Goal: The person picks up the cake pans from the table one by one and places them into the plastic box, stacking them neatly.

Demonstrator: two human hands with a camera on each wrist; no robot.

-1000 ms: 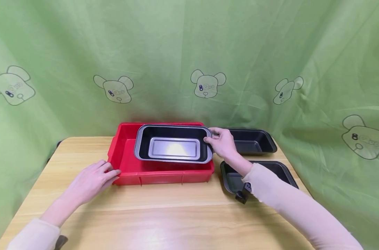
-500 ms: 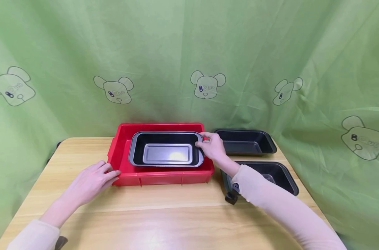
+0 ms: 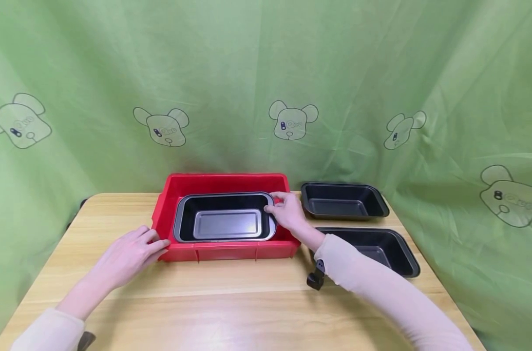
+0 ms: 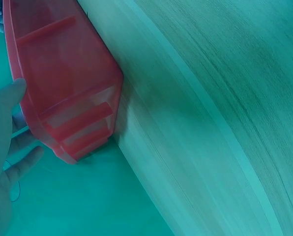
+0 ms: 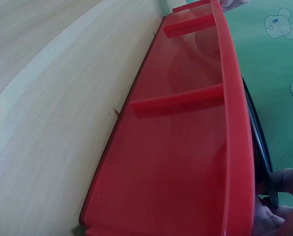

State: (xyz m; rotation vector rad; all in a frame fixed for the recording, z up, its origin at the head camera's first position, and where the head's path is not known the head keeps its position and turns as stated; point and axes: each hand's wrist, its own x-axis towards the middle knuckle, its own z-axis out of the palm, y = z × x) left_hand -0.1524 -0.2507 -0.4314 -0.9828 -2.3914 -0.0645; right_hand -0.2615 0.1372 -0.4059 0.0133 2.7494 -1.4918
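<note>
A dark loaf pan (image 3: 226, 224) lies within the red bin (image 3: 226, 252), close to its front wall in the head view. My right hand (image 3: 292, 216) pinches the pan's right rim between thumb and fingers; the right wrist view shows those fingers (image 5: 284, 181) at the pan's dark edge (image 5: 258, 128), just over the bin wall (image 5: 237, 128). With its thumb on the rim, my left hand (image 3: 130, 256) grips the bin's front left corner. In the left wrist view, the thumb (image 4: 14, 93) touches the bin's edge and the other fingers spread behind it.
Two more dark pans stand right of the bin, one at the back (image 3: 345, 201) and one nearer (image 3: 380, 248), partly behind my right forearm. The wooden table (image 3: 213, 312) reaches back to a green curtain (image 3: 231, 73) with printed bear heads.
My right hand has moved the pan left, down and toward the front, from above the bin's back right part into the bin. My left hand has stayed at the corner.
</note>
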